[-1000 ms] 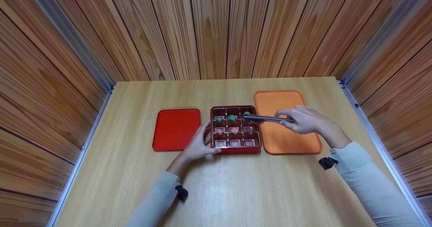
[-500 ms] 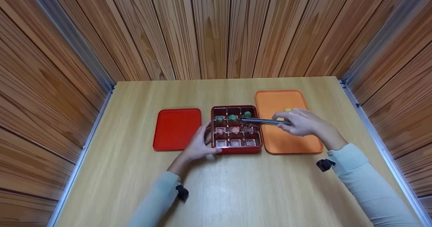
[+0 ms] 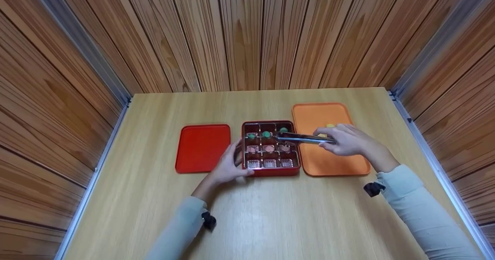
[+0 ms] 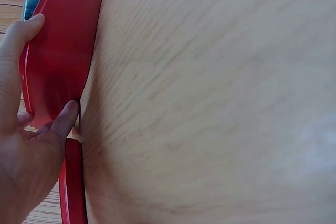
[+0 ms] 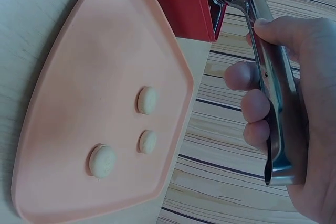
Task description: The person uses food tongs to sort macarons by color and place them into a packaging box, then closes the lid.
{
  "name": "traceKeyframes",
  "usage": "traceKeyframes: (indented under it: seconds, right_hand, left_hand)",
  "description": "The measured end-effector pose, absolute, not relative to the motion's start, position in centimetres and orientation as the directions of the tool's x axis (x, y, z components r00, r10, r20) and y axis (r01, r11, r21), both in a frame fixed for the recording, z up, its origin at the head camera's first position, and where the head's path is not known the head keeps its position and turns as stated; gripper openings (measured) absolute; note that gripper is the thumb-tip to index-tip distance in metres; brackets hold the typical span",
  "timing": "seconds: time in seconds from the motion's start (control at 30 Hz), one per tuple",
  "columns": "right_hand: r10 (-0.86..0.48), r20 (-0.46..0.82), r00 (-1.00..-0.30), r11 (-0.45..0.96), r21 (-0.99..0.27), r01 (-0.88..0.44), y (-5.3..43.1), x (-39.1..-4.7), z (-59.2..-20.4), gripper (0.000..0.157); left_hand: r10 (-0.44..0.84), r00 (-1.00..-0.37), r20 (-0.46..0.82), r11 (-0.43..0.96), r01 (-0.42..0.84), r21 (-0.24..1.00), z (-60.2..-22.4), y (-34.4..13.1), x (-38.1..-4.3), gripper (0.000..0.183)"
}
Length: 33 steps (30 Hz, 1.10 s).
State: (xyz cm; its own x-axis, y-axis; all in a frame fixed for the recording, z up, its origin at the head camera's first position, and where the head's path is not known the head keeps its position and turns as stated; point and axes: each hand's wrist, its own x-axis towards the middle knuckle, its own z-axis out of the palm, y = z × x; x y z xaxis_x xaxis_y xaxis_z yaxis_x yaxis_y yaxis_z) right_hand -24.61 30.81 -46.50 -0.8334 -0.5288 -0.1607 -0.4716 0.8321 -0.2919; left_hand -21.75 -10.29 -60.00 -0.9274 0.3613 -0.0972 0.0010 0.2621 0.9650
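Observation:
My left hand (image 3: 227, 168) grips the near left corner of a red box (image 3: 276, 171), thumb on the front wall and fingers along the left side. Inside, a clear divided insert holds green macarons (image 3: 266, 134) in the back row and pink macarons (image 3: 269, 148) in the middle row. My right hand (image 3: 342, 140) holds metal tongs (image 3: 305, 138) that reach left into the box's right column. In the right wrist view, fingers and thumb wrap the tongs' arms. Whether the tongs' tips hold anything cannot be seen clearly.
Right of the box lies an orange tray (image 3: 332, 167) carrying three pale yellow macarons (image 5: 103, 161), partly under my right hand in the head view. A flat red lid (image 3: 202, 147) lies to the left, close to my left hand. Wood-panelled walls (image 3: 247, 35) border the table.
The tongs have shifted slightly nearer, showing more of the back right green macaron and a yellow one on the tray. Their arms look wider apart than half a second ago. My left hand stays put.

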Motion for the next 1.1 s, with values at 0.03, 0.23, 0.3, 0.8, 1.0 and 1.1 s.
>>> traceKeyframes:
  seconds: [0.03,0.23,0.3,0.8,1.0,1.1]
  right_hand:
    - [-0.530,-0.158,-0.833,0.830,-0.295,-0.473,30.9,-24.6,-46.5,0.035]
    - [-0.533,-0.136,-0.835,0.820,-0.325,-0.470,31.5,-24.6,-46.3,0.035]
    - [-0.531,-0.127,-0.838,0.818,-0.334,-0.468,31.9,-24.6,-46.3,0.035]
    - [-0.416,-0.167,-0.894,0.847,-0.428,-0.315,35.0,-24.7,-46.6,0.052]
    - [-0.411,-0.119,-0.904,0.847,-0.415,-0.331,36.1,-24.6,-46.7,0.058]
    - [-0.414,-0.092,-0.906,0.848,-0.400,-0.347,36.5,-24.5,-46.9,0.058]
  left_hand:
    - [0.362,-0.927,-0.096,0.260,0.002,0.966,-60.0,-10.3,-21.7,0.126]
    - [0.367,-0.926,-0.084,0.240,0.007,0.971,-60.0,-10.2,-21.8,0.127]
    - [0.368,-0.926,-0.082,0.234,0.007,0.972,-60.0,-10.2,-21.8,0.126]
    - [0.370,-0.927,-0.064,0.223,0.022,0.975,-60.1,-10.2,-21.8,0.128]
    - [0.363,-0.929,-0.067,0.234,0.021,0.972,-60.0,-10.2,-21.7,0.128]
    - [0.363,-0.929,-0.067,0.229,0.020,0.973,-60.1,-10.1,-21.7,0.128]
